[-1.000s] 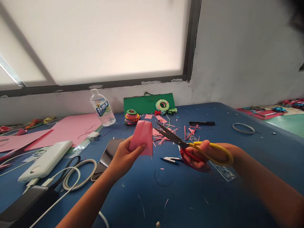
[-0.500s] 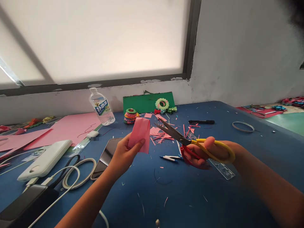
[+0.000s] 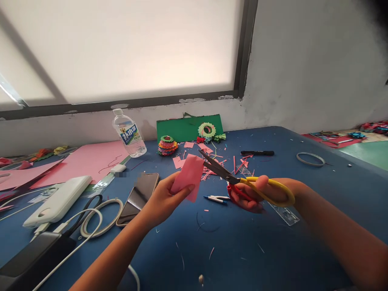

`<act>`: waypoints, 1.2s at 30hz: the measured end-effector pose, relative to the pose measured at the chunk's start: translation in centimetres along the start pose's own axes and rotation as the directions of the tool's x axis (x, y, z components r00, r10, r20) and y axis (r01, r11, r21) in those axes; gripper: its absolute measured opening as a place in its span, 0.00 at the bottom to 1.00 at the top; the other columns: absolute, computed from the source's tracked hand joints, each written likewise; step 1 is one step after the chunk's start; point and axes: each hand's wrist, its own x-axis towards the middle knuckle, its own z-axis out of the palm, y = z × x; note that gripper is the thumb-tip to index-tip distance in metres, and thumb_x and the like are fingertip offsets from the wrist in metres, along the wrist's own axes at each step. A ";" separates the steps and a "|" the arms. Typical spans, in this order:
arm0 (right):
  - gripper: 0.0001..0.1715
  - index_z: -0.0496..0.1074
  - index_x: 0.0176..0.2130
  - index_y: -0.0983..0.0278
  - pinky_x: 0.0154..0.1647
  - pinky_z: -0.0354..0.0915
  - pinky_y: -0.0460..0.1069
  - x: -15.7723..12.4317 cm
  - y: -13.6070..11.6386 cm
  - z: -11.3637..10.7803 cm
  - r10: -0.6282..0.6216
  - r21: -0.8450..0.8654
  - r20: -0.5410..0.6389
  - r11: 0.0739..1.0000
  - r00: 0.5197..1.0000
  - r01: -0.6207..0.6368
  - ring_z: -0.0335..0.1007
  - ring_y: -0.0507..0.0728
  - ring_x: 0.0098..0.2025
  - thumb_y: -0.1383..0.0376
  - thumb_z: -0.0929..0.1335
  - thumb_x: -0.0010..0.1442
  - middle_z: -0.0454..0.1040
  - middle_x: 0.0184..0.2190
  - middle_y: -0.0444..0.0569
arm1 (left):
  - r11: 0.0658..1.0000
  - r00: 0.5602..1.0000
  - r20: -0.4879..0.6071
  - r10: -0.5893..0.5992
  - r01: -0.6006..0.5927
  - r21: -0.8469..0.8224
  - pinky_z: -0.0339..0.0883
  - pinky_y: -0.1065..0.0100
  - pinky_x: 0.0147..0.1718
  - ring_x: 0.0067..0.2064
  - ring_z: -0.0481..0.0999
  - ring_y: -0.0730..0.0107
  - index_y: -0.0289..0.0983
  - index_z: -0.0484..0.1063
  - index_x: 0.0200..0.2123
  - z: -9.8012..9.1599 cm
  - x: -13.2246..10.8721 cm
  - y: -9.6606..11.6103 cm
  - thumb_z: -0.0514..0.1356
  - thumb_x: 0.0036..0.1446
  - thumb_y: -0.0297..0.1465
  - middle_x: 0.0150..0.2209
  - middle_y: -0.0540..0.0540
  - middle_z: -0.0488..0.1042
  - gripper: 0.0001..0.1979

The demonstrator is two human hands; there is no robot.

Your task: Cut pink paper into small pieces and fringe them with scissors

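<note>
My left hand [image 3: 169, 198] pinches a pink piece of paper [image 3: 189, 173] between thumb and fingers, tilted above the blue table. Whether the paper is folded or layered I cannot make out now. In my right hand [image 3: 253, 196] is a pair of scissors [image 3: 222, 171] with one yellow and one red handle. Their blades are parted slightly and point left, the tips close to the paper's upper right edge. Behind the blades lie pink paper scraps [image 3: 209, 171] and thin strips. A blue and white pen-like tool [image 3: 216, 200] rests below the scissors.
At left are a phone [image 3: 138, 198], a white power bank [image 3: 57, 202], cables and a water bottle [image 3: 129, 133]. Paper rosettes [image 3: 167, 146] and a green card [image 3: 174, 130] stand at the back. A black marker [image 3: 257, 153], a ring [image 3: 311, 159] and a clear ruler [image 3: 285, 214] lie right.
My left hand has moved the pink paper right and tilted it, bringing it close to the scissors. The scissors have shifted slightly left, and their blades look less widely parted.
</note>
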 end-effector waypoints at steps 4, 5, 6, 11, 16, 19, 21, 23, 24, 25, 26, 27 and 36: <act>0.42 0.57 0.39 0.67 0.25 0.50 0.45 0.4 0.2 0.4 0.022 0.010 0.018 1.000 1.000 -0.022 0.45 0.47 0.25 0.34 0.56 0.44 0.52 0.26 0.41 | 0.999 0.989 0.141 -0.036 0.030 0.044 0.61 0.71 0.28 0.29 0.67 0.72 0.34 0.69 0.28 -0.4 -0.2 0.0 0.59 0.49 0.37 0.27 0.49 0.69 0.10; 0.41 0.57 0.38 0.67 0.24 0.49 0.45 0.6 0.3 0.6 0.033 0.020 0.022 0.999 0.999 -0.034 0.45 0.47 0.26 0.34 0.56 0.44 0.52 0.27 0.41 | 0.998 0.986 0.155 -0.054 0.049 0.036 0.62 0.71 0.29 0.31 0.68 0.70 0.34 0.70 0.29 -0.6 -0.2 0.1 0.60 0.48 0.37 0.29 0.48 0.71 0.11; 0.40 0.57 0.37 0.67 0.24 0.48 0.45 0.8 0.3 0.8 0.042 0.045 0.032 0.998 0.999 -0.043 0.44 0.47 0.25 0.34 0.56 0.44 0.51 0.27 0.41 | 0.998 0.985 0.157 -0.070 0.069 0.010 0.63 0.70 0.30 0.32 0.69 0.68 0.34 0.71 0.31 -0.8 -0.3 0.1 0.61 0.47 0.38 0.30 0.47 0.72 0.13; 0.36 0.55 0.33 0.66 0.21 0.46 0.44 2.3 0.3 1.7 0.097 0.175 0.038 0.979 0.995 -0.103 0.44 0.46 0.23 0.36 0.59 0.44 0.51 0.25 0.41 | 0.930 0.978 0.175 -0.113 0.166 -0.328 0.66 0.68 0.30 0.33 0.72 0.66 0.34 0.70 0.39 -1.0 -0.3 0.2 0.56 0.50 0.46 0.34 0.43 0.74 0.21; 0.37 0.57 0.36 0.67 0.23 0.48 0.45 2.9 0.4 2.6 0.103 0.131 0.058 0.985 0.993 -0.110 0.47 0.47 0.24 0.37 0.58 0.47 0.53 0.26 0.42 | 0.904 0.961 0.202 -0.190 0.251 -0.345 0.66 0.69 0.25 0.26 0.73 0.68 0.33 0.70 0.35 -0.8 -0.3 0.3 0.54 0.52 0.45 0.25 0.46 0.74 0.20; 0.40 0.56 0.37 0.65 0.24 0.49 0.45 2.9 0.9 3.1 0.063 0.148 0.083 0.986 0.995 -0.074 0.46 0.47 0.25 0.34 0.54 0.45 0.52 0.27 0.42 | 0.941 0.966 0.201 -0.161 0.212 -0.265 0.64 0.73 0.23 0.25 0.71 0.72 0.33 0.69 0.27 -0.9 -0.4 0.6 0.54 0.53 0.43 0.23 0.48 0.71 0.18; 0.41 0.56 0.36 0.65 0.25 0.51 0.46 2.8 1.2 3.3 0.040 0.163 0.096 0.985 0.995 -0.056 0.47 0.48 0.26 0.33 0.54 0.43 0.52 0.28 0.43 | 0.955 0.970 0.203 -0.131 0.179 -0.238 0.63 0.74 0.22 0.24 0.69 0.75 0.33 0.68 0.25 -1.0 -0.3 0.8 0.55 0.53 0.42 0.21 0.49 0.70 0.17; 0.41 0.56 0.36 0.64 0.27 0.51 0.46 2.7 1.3 3.4 0.027 0.178 0.104 0.983 0.994 -0.046 0.47 0.48 0.27 0.33 0.55 0.43 0.52 0.29 0.44 | 0.958 0.969 0.219 -0.116 0.167 -0.233 0.63 0.75 0.21 0.23 0.69 0.76 0.32 0.68 0.25 -1.2 -0.3 1.0 0.55 0.53 0.41 0.20 0.50 0.69 0.16; 0.40 0.56 0.36 0.64 0.27 0.51 0.46 2.6 1.3 3.5 0.023 0.186 0.108 0.982 0.994 -0.043 0.48 0.49 0.27 0.33 0.55 0.43 0.52 0.30 0.44 | 0.956 0.967 0.228 -0.115 0.170 -0.239 0.63 0.75 0.21 0.22 0.69 0.76 0.33 0.68 0.25 -1.3 -0.3 1.0 0.55 0.53 0.41 0.20 0.50 0.70 0.16; 0.39 0.56 0.36 0.64 0.27 0.51 0.46 2.6 1.2 3.6 0.017 0.195 0.109 0.980 0.994 -0.038 0.47 0.49 0.27 0.34 0.56 0.44 0.52 0.30 0.44 | 0.953 0.964 0.239 -0.117 0.177 -0.247 0.64 0.74 0.20 0.22 0.70 0.75 0.33 0.68 0.26 -1.5 -0.3 1.0 0.55 0.53 0.41 0.20 0.49 0.70 0.16; 0.38 0.56 0.36 0.64 0.26 0.51 0.46 2.6 1.1 3.6 0.015 0.201 0.103 0.979 0.995 -0.035 0.47 0.49 0.27 0.34 0.57 0.44 0.52 0.30 0.44 | 0.949 0.961 0.247 -0.123 0.187 -0.253 0.64 0.73 0.20 0.22 0.71 0.74 0.33 0.69 0.26 -1.6 -0.4 1.0 0.56 0.52 0.41 0.21 0.49 0.71 0.16; 0.37 0.56 0.36 0.64 0.26 0.50 0.45 2.6 0.9 3.8 0.016 0.205 0.092 0.978 0.996 -0.035 0.47 0.49 0.27 0.35 0.58 0.45 0.52 0.30 0.44 | 0.946 0.958 0.255 -0.132 0.199 -0.255 0.65 0.72 0.20 0.22 0.71 0.73 0.33 0.70 0.27 -1.8 -0.4 1.0 0.56 0.52 0.41 0.21 0.48 0.71 0.15; 0.43 0.56 0.30 0.64 0.21 0.49 0.46 2.7 -0.4 4.4 -0.032 0.188 0.064 0.982 0.997 0.019 0.46 0.48 0.22 0.30 0.48 0.41 0.53 0.24 0.42 | 0.967 0.954 0.282 -0.101 0.161 -0.198 0.58 0.75 0.17 0.18 0.66 0.77 0.33 0.71 0.27 -2.3 -0.8 1.3 0.55 0.53 0.41 0.17 0.52 0.66 0.16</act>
